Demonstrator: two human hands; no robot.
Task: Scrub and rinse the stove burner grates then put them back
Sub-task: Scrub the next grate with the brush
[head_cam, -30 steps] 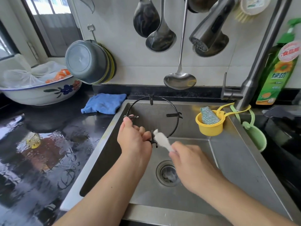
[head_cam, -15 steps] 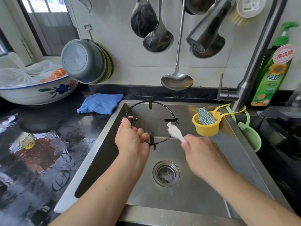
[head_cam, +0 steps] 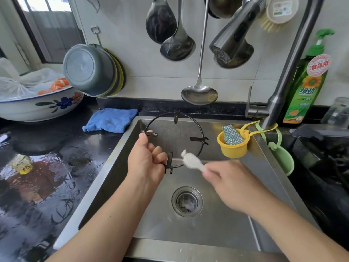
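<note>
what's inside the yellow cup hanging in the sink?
A blue-green scouring pad stands upright in the yellow cup, its top half poking above the rim. The cup wall hides the pad's lower part and anything beneath it, so I cannot tell what else is inside.

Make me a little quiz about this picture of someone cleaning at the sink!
1. True or false: the left hand holds the black wire grate.
2. What does the right hand hold? A) the blue cloth B) a small white brush C) the green soap bottle
3. Fill in: the scouring pad sits in a ____ cup on the sink edge.

Key: 1. True. 2. B. 3. Yellow.
</note>
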